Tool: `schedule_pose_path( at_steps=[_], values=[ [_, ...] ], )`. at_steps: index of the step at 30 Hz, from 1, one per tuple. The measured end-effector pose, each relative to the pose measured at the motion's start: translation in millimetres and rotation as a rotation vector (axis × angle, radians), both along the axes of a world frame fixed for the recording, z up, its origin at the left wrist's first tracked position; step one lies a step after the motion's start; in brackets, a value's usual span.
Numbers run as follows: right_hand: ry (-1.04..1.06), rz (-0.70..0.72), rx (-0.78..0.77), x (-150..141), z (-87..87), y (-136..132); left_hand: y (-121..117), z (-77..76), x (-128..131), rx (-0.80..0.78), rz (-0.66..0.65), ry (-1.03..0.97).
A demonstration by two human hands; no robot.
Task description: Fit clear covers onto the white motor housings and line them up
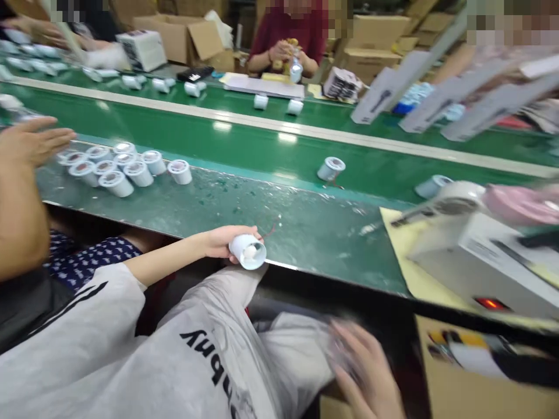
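Note:
My left hand (222,240) is closed around a white plastic cup-shaped housing (248,252) at the table's front edge. Its open mouth faces me and a small white round part shows inside. Thin red wires (273,226) with a small white connector lie on the table just beyond that hand. Low over my lap, my right hand (364,369) is blurred by motion. Its fingers and thumb curl about a greyish, glassy-looking thing (346,356) too smeared to name.
Several white housings (116,183) stand grouped at left, beside a neighbour's hand (37,139). Another housing (331,168) with wires sits on the green conveyor belt (244,142). At right is a grey box-shaped device (476,256) with a lit red switch. Across the belt, a person (288,38) handles a part.

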State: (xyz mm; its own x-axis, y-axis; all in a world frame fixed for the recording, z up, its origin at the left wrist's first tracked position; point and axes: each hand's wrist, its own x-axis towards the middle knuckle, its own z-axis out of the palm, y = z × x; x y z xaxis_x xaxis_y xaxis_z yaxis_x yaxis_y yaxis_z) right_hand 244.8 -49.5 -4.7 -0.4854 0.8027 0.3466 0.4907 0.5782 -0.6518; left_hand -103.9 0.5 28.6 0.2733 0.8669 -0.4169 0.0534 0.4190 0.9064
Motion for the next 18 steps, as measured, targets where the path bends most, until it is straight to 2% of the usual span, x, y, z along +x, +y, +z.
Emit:
schedule_pose_path(
  at_steps=[3, 5, 7, 9, 10, 14, 18],
  values=[
    [-0.223, -0.062, 0.314, -34, -3.5, 0, 9, -8.5, 47, -0.043, -0.329, -0.051],
    [-0.368, -0.149, 0.394, -51, -6.6, 8, 10, -8.6, 65, 0.084, -0.493, 0.053],
    [-0.420, -0.218, 0.316, -55, -8.5, 13, 8, -6.9, 75, 0.349, -0.578, 0.253],
    [-0.366, -0.226, 0.160, -51, -8.8, 12, 6, -6.3, 81, 0.585, -0.576, 0.413],
    [-0.303, -0.212, 0.079, -47, -8.2, 9, 5, -7.3, 83, 0.641, -0.555, 0.434],
    [0.040, -0.179, -0.161, -35, -2.6, 0, 6, -22.1, 90, 0.706, -0.455, 0.332],
    [0.245, -0.259, -0.310, -34, 4.9, 0, 12, -42.8, 91, 0.746, -0.487, 0.224]
  ],
)
